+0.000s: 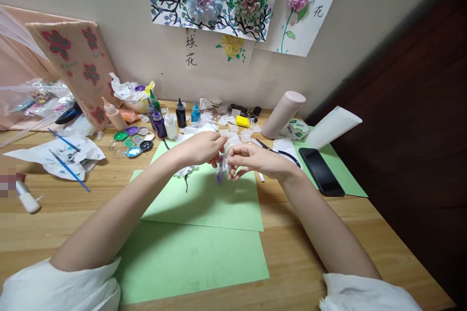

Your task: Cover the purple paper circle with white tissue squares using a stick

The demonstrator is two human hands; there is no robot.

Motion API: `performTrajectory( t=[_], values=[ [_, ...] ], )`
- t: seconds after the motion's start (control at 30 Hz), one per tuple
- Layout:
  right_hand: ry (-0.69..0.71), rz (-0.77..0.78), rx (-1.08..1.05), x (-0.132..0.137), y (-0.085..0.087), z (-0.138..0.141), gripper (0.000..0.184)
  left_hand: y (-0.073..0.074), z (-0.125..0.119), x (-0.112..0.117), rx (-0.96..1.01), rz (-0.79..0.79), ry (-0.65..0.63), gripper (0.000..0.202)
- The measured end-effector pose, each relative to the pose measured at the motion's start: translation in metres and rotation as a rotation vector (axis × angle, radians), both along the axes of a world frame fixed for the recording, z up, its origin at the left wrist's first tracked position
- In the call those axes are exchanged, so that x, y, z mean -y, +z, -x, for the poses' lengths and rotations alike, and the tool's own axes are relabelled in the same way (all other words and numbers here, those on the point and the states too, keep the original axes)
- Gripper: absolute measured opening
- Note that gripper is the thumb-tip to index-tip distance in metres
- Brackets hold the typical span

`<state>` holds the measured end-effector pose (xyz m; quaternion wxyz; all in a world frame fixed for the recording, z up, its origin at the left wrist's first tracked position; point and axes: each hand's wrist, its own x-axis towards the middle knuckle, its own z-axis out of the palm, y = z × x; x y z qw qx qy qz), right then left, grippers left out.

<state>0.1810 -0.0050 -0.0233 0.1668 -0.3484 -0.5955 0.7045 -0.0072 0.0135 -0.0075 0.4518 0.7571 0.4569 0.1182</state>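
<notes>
My left hand [204,148] and my right hand [251,159] meet above a light green paper sheet [215,204] on the wooden table. Both pinch a small folded piece of white paper tinged with purple [222,171], which hangs between the fingertips. The fingers of both hands are curled and closed on it. Several small white paper squares [235,132] lie just behind the hands. A crumpled white paper bit with a dark stem [185,174] lies under my left wrist.
Ink bottles [171,119] and a paint palette [133,141] stand at the back left, with blue brushes [69,170] on stained paper. Scissors [277,151], a black phone [321,171], a tape roll [297,129] and a pink cylinder [282,112] lie at the right. A glue tube [27,199] lies far left.
</notes>
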Motion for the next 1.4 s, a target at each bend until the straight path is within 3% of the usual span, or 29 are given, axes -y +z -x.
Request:
performTrajectory(
  t=[0.73,1.03,1.4],
  values=[
    [-0.04,-0.043,0.017,-0.002,0.0,-0.002,0.023,0.002,0.003,-0.003,-0.059,-0.067,-0.057,0.043],
    [-0.014,-0.065,0.018,0.0,0.002,-0.001,0.02,0.015,0.003,0.004,-0.177,-0.101,-0.109,0.044],
    [-0.085,-0.195,0.14,0.003,0.004,0.004,0.01,0.015,0.002,0.007,-0.164,-0.059,-0.122,0.025]
  ],
)
